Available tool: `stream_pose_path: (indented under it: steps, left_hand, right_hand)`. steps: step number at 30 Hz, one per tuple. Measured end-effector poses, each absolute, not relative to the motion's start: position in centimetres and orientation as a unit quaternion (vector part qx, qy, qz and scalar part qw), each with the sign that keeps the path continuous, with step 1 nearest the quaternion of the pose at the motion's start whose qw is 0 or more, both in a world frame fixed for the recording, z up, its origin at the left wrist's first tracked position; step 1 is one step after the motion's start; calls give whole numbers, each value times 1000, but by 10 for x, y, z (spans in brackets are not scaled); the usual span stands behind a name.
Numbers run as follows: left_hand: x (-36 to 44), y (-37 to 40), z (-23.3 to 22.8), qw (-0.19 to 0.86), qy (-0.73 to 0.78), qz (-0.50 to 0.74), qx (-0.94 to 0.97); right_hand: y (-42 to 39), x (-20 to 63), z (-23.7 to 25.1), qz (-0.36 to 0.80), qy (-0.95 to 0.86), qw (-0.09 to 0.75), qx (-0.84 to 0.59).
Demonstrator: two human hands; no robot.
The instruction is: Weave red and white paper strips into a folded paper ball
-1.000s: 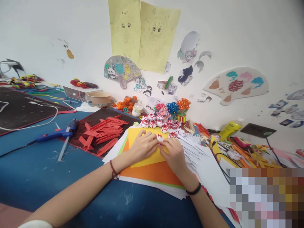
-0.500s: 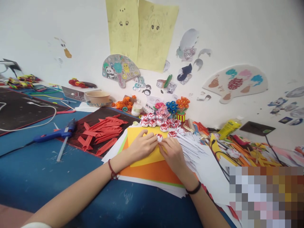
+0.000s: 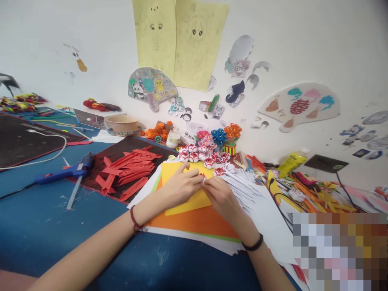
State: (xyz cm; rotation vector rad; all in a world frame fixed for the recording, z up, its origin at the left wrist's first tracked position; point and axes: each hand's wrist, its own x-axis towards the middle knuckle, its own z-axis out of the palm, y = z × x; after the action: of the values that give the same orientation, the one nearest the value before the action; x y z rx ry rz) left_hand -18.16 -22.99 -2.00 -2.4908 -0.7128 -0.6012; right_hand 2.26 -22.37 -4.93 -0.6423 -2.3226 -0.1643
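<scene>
Hands meet over yellow sheet [image 3: 188, 202] atop paper stack: left hand [image 3: 181, 186] and right hand [image 3: 222, 197] pinch small red-white paper flower [image 3: 202, 177]; glue gun [image 3: 65, 173] near table's left edge.

**Blue craft table, crowded edge to edge**

Blue table top [image 3: 45, 226], scuffed and flecked with white scraps. At far left, a black mat [image 3: 21, 139] with a white cable [image 3: 45, 155] looped across it. Beside that, a blue glue gun [image 3: 65, 173] lying flat, nozzle toward a second dark mat [image 3: 121, 151] heaped with red paper strips [image 3: 127, 167]. At centre, a stack of paper sheets: yellow sheet [image 3: 184, 200] uppermost, orange sheet [image 3: 200, 222] beneath, white ones under those. Along the wall, a tan bowl [image 3: 122, 123], a small jar [image 3: 173, 138], red-and-white paper flowers [image 3: 200, 155]. To the right, white paper strips [image 3: 245, 190] and mixed coloured offcuts [image 3: 315, 194].
</scene>
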Motion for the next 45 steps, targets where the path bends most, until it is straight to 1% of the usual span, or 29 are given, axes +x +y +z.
stream_pose_path:
  steps: [7, 11, 13, 19, 23, 28, 35, 41, 45]
  left_hand:
    - [-176, -230, -24, 174, -317, -248, -899]
    - [-173, -228, -30, 111, -366, -294, -876]
    - [-172, -226, -32, 102, -390, -310, -861]
    - [-170, -224, -39, 111, -408, -327, -845]
    - [-168, -227, -39, 148, -412, -320, -840]
    - [-164, -230, -40, 193, -418, -303, -834]
    - [-155, -231, -44, 238, -428, -275, -827]
    - [-155, -232, -44, 239, -410, -264, -840]
    - [-159, -231, -43, 215, -391, -251, -859]
  right_hand:
    - [-226, 23, -43, -17, -887, 376, -268]
    - [-223, 24, -45, -20, -862, 403, -307]
    - [-223, 23, -46, -31, -851, 410, -327]
    - [-225, 19, -47, -69, -829, 420, -362]
    - [-225, 20, -48, -75, -813, 435, -380]
    - [-226, 19, -47, -46, -794, 446, -409]
    - [-228, 15, -46, 5, -762, 487, -427]
    - [-229, 14, -46, 43, -738, 521, -427]
    - [-226, 17, -47, 88, -737, 506, -439]
